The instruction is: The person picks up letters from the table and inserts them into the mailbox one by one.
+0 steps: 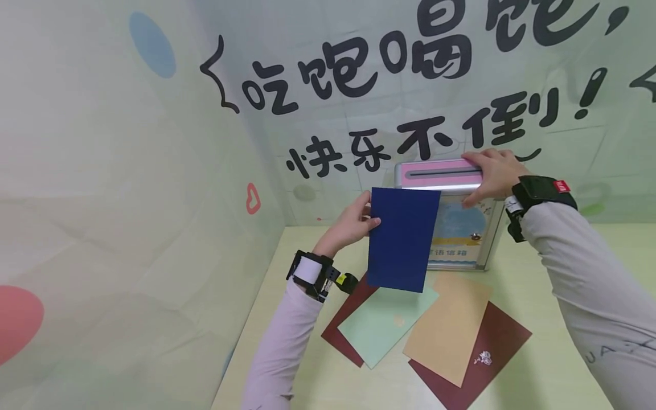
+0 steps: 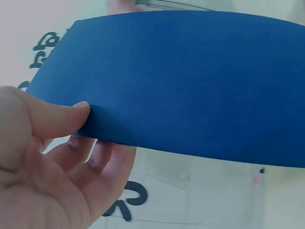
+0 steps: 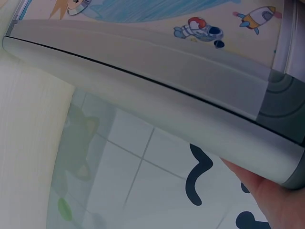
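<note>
Holding one blue card [image 1: 403, 239], four cards [image 1: 447, 333] lying below.

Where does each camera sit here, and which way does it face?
Head: worn on the head, looking forward and down at both hands, sleeves, mailbox and table.
Left wrist: looks past the left hand onto the blue card.
Right wrist: looks along the mailbox lid; right hand palm shows.
Head and left wrist share the blue card.

One blue card [image 1: 403, 239], four cards on the table [image 1: 564, 364]: two maroon [image 1: 489, 356], one green [image 1: 381, 324], one tan [image 1: 448, 327], one box [image 1: 441, 176]
</note>
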`<state>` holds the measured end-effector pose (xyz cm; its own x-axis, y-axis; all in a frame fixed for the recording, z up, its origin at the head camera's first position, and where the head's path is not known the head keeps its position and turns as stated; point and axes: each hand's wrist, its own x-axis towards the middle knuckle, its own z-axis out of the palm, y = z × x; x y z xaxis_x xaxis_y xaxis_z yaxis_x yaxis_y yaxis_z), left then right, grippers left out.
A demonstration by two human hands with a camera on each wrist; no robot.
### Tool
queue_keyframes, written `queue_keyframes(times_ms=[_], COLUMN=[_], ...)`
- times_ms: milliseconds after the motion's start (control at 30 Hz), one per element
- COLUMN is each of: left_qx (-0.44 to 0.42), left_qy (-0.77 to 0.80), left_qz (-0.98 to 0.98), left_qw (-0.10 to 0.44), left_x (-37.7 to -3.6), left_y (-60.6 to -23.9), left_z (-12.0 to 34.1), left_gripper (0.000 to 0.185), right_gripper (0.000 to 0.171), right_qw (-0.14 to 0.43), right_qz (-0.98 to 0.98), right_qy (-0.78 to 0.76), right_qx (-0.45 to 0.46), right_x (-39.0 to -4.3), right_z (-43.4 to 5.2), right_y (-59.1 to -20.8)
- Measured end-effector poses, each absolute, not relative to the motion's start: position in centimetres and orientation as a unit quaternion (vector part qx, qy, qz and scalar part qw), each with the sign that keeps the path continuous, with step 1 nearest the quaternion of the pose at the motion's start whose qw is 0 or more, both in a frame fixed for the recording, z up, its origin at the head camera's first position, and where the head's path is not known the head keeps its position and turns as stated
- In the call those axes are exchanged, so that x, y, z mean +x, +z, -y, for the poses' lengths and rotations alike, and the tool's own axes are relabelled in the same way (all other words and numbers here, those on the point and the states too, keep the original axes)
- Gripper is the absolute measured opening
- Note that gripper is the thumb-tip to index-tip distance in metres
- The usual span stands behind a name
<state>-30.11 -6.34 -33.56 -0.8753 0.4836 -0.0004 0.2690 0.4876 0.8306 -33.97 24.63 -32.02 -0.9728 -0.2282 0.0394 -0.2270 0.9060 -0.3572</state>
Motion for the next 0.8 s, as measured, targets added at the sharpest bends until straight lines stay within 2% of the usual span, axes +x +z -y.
queue_keyframes(times_ms=[367, 600, 800], left_qx=[0.243, 0.254, 0.259], left_qy=[0.477, 0.474, 0.495], left_qz=[-0.841, -0.842, -0.829], left_qw=[0.077, 0.038, 0.003], left_x=[-30.1, -30.4, -30.1], left_y=[-29.2, -26.3, -23.0], left_z=[5.1, 4.5, 3.7], left_gripper=[0.039, 0.033, 0.035], right_gripper=[0.103, 0.104, 0.103], right_qw=[-0.008, -0.005, -0.009], right_qz=[-0.976, -0.976, -0.977], right_qy=[-0.185, -0.186, -0.182], right_qx=[-0.112, -0.114, -0.114], right_x=[-34.1, -34.2, -34.2], right_z=[-24.6, -24.7, -24.7], right_y=[-32.1, -32.4, -32.4])
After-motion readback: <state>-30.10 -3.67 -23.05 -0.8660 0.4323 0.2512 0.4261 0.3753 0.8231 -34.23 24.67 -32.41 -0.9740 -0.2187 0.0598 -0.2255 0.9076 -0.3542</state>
